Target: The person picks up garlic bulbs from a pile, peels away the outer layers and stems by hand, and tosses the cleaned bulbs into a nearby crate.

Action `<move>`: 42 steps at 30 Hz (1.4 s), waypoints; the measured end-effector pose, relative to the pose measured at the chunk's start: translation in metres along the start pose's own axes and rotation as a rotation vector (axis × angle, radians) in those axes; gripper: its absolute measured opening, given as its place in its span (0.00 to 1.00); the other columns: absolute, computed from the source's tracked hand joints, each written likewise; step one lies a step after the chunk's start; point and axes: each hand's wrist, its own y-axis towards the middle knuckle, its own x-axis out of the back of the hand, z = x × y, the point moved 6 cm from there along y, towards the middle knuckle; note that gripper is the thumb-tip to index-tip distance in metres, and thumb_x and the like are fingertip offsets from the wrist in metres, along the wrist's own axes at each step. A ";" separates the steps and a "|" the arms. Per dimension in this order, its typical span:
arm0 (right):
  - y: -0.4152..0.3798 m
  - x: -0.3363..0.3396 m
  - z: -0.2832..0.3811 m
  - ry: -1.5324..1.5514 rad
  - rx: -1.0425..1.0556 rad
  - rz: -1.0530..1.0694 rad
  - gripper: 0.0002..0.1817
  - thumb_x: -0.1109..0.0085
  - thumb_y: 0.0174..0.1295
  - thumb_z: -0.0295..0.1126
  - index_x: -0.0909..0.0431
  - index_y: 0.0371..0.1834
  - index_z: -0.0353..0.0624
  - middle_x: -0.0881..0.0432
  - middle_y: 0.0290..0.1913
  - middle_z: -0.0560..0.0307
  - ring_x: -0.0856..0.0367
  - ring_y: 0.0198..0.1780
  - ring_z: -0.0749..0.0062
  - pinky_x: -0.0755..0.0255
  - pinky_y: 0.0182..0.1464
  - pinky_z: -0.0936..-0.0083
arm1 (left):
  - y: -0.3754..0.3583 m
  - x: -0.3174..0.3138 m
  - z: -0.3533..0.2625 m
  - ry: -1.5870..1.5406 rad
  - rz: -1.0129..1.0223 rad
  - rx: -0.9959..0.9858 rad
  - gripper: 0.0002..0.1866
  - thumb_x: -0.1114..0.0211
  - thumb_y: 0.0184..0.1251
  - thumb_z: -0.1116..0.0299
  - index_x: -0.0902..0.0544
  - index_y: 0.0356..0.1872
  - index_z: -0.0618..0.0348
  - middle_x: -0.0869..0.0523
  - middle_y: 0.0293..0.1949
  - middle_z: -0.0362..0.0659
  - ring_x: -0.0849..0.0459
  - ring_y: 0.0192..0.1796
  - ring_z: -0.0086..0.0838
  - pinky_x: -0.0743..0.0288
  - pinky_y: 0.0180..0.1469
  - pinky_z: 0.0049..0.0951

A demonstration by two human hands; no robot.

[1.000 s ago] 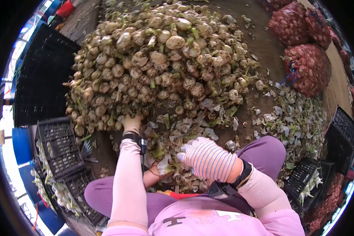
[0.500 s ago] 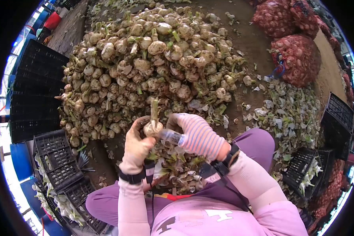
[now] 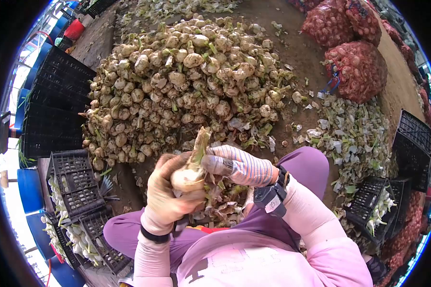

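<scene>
My left hand, in a pale glove, is wrapped round a whitish garlic bulb in front of my lap. Its thick stem points up, tan and green with ragged dry skin. Fingers of my left hand are blurred by motion. My right hand, in a striped glove with dark fingertips, is closed against the base of the stem, pinching its outer skin. Beyond both hands rises a large heap of soil-stained garlic bulbs with cut stems. Peelings lie on the ground below the hands.
Black crates with whitish stemmed bulbs stand at left, beside tall black crates. At right are red net sacks, a peelings heap and another black crate of white bulbs.
The bulb has come closer to me and its stem now tilts right. My left hand has turned round it. My right hand has moved up from the bulb's side to the stem.
</scene>
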 end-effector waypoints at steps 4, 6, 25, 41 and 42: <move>0.003 -0.010 0.029 -0.018 -0.088 -0.007 0.17 0.51 0.66 0.38 0.26 0.48 0.35 0.21 0.39 0.49 0.24 0.39 0.70 0.30 0.43 0.73 | -0.015 -0.017 0.010 -0.773 -0.086 0.315 0.29 0.36 0.53 0.80 0.34 0.58 0.67 0.20 0.44 0.46 0.21 0.39 0.23 0.25 0.42 0.23; 0.010 -0.012 0.034 0.053 -0.130 -0.152 0.14 0.50 0.65 0.35 0.26 0.45 0.34 0.21 0.39 0.49 0.24 0.39 0.74 0.30 0.42 0.74 | -0.015 -0.016 0.003 -0.421 -0.175 -0.022 0.33 0.37 0.59 0.66 0.40 0.63 0.66 0.21 0.41 0.43 0.23 0.39 0.21 0.27 0.43 0.21; 0.011 -0.012 0.029 0.352 -0.095 -0.292 0.10 0.53 0.63 0.26 0.25 0.43 0.36 0.20 0.37 0.62 0.27 0.41 0.83 0.31 0.46 0.81 | -0.011 -0.025 0.024 -0.553 -0.317 0.031 0.37 0.37 0.59 0.56 0.44 0.65 0.60 0.29 0.53 0.45 0.23 0.47 0.32 0.26 0.48 0.28; 0.012 -0.014 0.012 0.510 -0.152 -0.278 0.11 0.51 0.61 0.25 0.24 0.46 0.34 0.20 0.35 0.64 0.25 0.35 0.86 0.30 0.38 0.86 | 0.004 -0.028 0.041 -0.726 -0.054 0.288 0.27 0.54 0.71 0.52 0.36 0.62 0.59 0.25 0.54 0.46 0.23 0.51 0.30 0.28 0.52 0.30; 0.012 -0.019 0.011 0.369 -0.196 -0.298 0.12 0.54 0.62 0.25 0.24 0.45 0.35 0.22 0.32 0.67 0.28 0.31 0.88 0.32 0.33 0.87 | -0.002 -0.031 0.044 -0.708 -0.258 0.218 0.26 0.49 0.69 0.53 0.35 0.62 0.58 0.23 0.50 0.44 0.23 0.51 0.29 0.29 0.54 0.31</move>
